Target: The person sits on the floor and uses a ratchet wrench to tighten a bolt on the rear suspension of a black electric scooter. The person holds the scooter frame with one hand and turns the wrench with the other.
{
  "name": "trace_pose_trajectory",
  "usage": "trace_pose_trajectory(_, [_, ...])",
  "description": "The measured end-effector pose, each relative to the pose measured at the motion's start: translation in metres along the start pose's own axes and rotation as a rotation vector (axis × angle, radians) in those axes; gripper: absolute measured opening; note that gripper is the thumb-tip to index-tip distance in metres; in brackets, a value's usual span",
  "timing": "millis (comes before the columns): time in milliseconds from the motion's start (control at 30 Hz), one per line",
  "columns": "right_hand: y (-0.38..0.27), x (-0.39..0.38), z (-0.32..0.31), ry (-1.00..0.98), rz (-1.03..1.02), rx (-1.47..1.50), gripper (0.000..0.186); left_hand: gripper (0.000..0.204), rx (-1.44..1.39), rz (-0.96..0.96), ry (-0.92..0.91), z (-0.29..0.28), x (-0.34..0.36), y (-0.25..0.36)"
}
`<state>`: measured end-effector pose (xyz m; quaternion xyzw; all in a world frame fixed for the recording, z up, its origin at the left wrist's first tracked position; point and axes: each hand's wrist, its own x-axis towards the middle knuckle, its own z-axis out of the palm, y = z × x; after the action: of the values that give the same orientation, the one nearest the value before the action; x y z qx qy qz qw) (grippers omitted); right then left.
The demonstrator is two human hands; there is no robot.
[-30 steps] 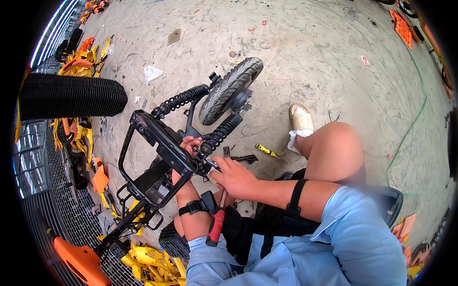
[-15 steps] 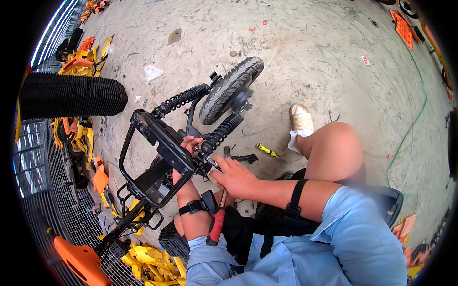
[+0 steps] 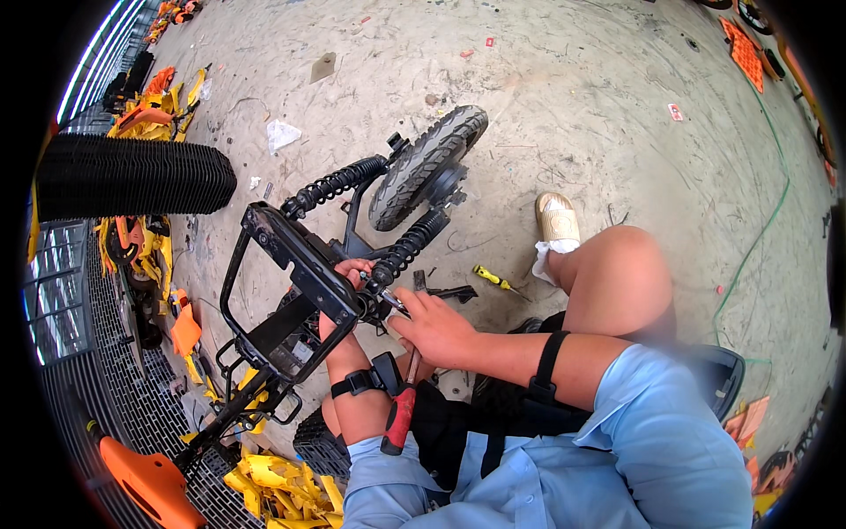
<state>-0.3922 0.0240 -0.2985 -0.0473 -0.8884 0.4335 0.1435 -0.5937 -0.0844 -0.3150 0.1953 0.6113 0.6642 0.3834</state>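
A black scooter frame (image 3: 291, 256) lies before me, its rear wheel (image 3: 429, 167) pointing away and two coil-spring shock absorbers (image 3: 410, 245) joining them. My right hand (image 3: 434, 328) is closed round a red-handled socket wrench (image 3: 400, 421). The handle hangs toward my lap, and a metal socket piece (image 3: 393, 301) reaches from my fingers to the lower end of the nearer shock absorber. On the other side of that joint, my left hand (image 3: 354, 269) has its fingers curled close to the bolt. The frame partly covers it, and what it pinches is too small to make out.
A yellow screwdriver (image 3: 495, 278) lies on the concrete floor right of the frame. Stacked black parts (image 3: 137, 176) stand at left, with yellow and orange panels (image 3: 286, 485) around. A green hose (image 3: 775, 212) runs along the right. My knee (image 3: 621, 278) is close by.
The fingers of my left hand have curled in slightly and shifted at the joint. My right hand and the wrench look almost unmoved.
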Motion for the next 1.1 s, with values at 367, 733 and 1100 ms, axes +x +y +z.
trace_pose_trajectory(367, [0.001,0.0,0.001,-0.027,0.008,0.008,0.034,0.025,0.005,-0.06,0.066,-0.009,-0.002,-0.007])
trace_pose_trajectory(733, [0.001,0.0,0.001,-0.01,0.004,0.009,0.031,0.025,0.028,-0.059,0.08,0.005,-0.003,0.007])
trace_pose_trajectory(1100, [0.001,-0.001,0.001,-0.028,0.007,0.001,0.033,0.022,0.036,-0.072,0.017,-0.011,-0.002,-0.001])
